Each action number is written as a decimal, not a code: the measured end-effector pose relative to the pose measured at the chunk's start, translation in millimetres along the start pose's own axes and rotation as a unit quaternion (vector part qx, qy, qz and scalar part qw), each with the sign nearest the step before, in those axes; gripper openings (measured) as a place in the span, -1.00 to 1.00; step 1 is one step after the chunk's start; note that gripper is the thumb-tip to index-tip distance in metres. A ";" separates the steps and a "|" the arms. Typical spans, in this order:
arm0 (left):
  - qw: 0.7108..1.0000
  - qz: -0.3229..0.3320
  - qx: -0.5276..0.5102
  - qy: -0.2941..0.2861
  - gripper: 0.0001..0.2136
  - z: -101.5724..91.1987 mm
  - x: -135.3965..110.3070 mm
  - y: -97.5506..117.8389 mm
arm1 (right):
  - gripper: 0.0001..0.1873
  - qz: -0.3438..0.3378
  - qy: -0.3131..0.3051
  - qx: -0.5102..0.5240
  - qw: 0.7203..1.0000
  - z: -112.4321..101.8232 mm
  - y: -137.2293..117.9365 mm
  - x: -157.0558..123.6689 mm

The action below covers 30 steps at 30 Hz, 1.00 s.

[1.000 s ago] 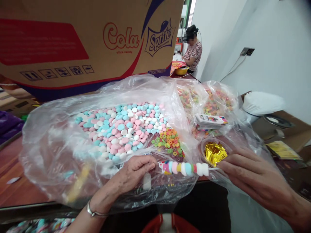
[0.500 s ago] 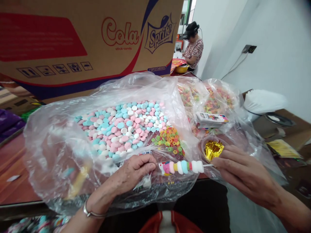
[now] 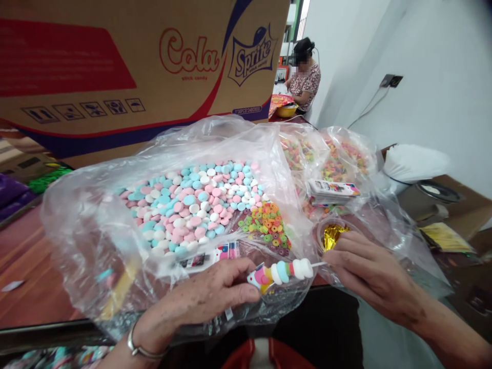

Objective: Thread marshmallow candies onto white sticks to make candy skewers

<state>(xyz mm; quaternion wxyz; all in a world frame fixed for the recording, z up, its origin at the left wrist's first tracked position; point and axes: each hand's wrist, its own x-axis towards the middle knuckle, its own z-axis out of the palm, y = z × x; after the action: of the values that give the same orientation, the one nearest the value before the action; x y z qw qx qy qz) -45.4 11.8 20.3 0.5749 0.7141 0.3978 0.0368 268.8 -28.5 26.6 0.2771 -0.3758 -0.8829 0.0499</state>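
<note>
Since the earlier frames, the left hand (image 3: 207, 297) is seen shifted rightward along the near edge of the bag, and the candy skewer is drawn lower and closer to it, with fewer sweets showing between the two hands.

The thin white stick threaded with pink, white, blue and yellow round sweets (image 3: 280, 271) is held level above the near edge of the worktop (image 3: 23, 287), between the hands. Its right end is pinched by the fingers of the right hand (image 3: 369, 277), which are closed on the bare stick. Its left end, tipped with a small printed tag, is met by the left hand's fingers (image 3: 246, 294), which are curled and pressed against the plastic and the skewer's tip; whether the tip is actually gripped cannot be told.

Under the left hand lies the large clear plastic bag of pastel pink, blue and white disc sweets (image 3: 192, 205), with a patch of small multicoloured ring sweets (image 3: 267, 225) at its right side. Just behind the right hand, a crumpled gold foil piece in a round clear cup (image 3: 332, 233) is seen. A brown cardboard carton printed "Cola" and "Sprite" (image 3: 126, 66) is stood behind the bag. Further back, a seated person in a patterned top (image 3: 305, 79) is seen.
</note>
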 end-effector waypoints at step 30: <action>0.981 -0.007 -0.185 -0.051 -0.81 26.5 24.2 3.7 | -0.79 -0.039 -0.088 0.035 0.995 -19.4 11.7 25.1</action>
<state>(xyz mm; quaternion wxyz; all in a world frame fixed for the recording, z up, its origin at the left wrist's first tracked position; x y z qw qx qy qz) -13.4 5.5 4.8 0.7168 0.5935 0.3593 0.0696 272.3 -5.1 50.8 0.2132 -0.3257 -0.9154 0.1027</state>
